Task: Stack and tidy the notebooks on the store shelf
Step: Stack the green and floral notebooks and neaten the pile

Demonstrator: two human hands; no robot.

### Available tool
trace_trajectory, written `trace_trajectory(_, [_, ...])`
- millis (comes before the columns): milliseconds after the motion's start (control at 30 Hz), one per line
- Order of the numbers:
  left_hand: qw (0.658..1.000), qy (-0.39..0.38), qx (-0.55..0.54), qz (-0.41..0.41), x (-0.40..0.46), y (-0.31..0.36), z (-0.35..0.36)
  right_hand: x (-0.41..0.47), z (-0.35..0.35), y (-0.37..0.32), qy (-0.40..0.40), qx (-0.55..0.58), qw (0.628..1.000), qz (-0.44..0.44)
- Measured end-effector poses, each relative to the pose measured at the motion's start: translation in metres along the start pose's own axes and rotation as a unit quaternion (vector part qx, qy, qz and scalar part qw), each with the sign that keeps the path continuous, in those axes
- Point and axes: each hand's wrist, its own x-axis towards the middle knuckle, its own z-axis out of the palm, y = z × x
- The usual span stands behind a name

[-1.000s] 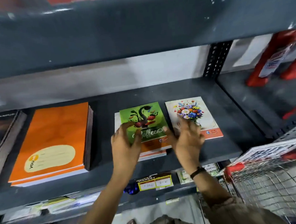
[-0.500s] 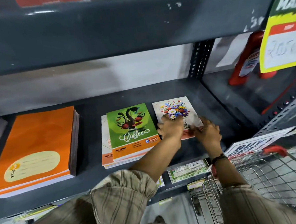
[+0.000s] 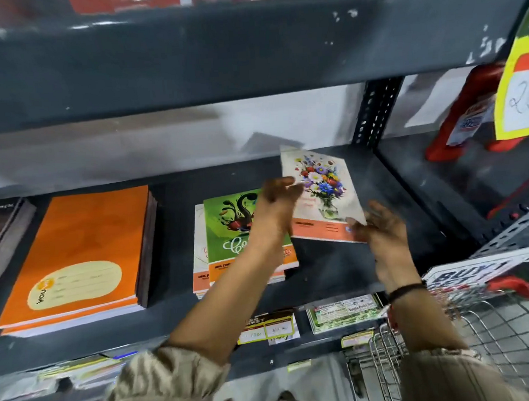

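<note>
- The dark grey metal store shelf is seen as the largest carrier here; all the notebooks lie flat on its board, except one that is lifted.
- A wire shopping trolley with a red handle is seen at the lower right, in front of the shelf. Its inside is mostly out of view, so what it holds cannot be told.
- A thick pile of large orange notebooks with a cream label lies at the left of the shelf, well apart from the hands. It is judged heavy as a pile and better moved with both hands under its edges.
- A low pile with a green "Coffee" notebook on top lies in the middle, with its lower books shifted a little sideways, so it is not yet squared.
- The thin white notebook with a flower bouquet and an orange strip is held raised and tilted above the shelf board, just to the right of the green pile.
- It is judged light and bendable, with a smooth cover that may slip; it is best taken at two opposite edges, as now.
- The left hand is closed on the left edge of the flower notebook, thumb over the cover.
- The right hand is grasping its lower right corner with thumb and fingers.
</note>
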Motion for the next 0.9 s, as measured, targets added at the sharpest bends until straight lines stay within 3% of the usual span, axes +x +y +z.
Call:
trace_trajectory(100, [0.999,0.025,0.016,0.043,-0.012,0.003,-0.051,-0.023,0.036,0.005,-0.026,-0.019,0.999,-0.026])
trace_trajectory(333, [0.987,0.110,0.101,0.053,-0.027,-0.035,-0.119,-0.060,0.073,0.037,-0.118,-0.171,0.975,-0.079])
trace_trajectory(400, [0.977,0.173,0.094,0.078,-0.025,-0.039,-0.134,-0.052,0.074,0.024,-0.128,-0.150,0.979,-0.049])
trace_trajectory(467, [0.978,0.199,0.030,0.053,-0.018,-0.036,-0.148,-0.032,0.074,0.017,-0.126,-0.097,0.987,0.005])
trace_trajectory(567, [0.990,0.137,-0.002,-0.038,-0.008,-0.030,-0.150,-0.008,0.081,0.024,-0.169,-0.092,0.977,0.088])
trace_trajectory(700, [1.000,0.008,-0.008,-0.025,-0.003,-0.032,-0.127,-0.031,0.111,0.014,-0.277,-0.087,0.954,0.074])
trace_trajectory(800, [0.999,0.006,-0.046,-0.025,0.000,-0.034,-0.140,-0.042,0.120,0.021,-0.300,-0.123,0.944,0.058])
trace_trajectory(900, [1.000,-0.010,0.026,-0.009,-0.012,-0.048,-0.156,-0.041,0.104,0.029,-0.286,-0.095,0.952,0.052])
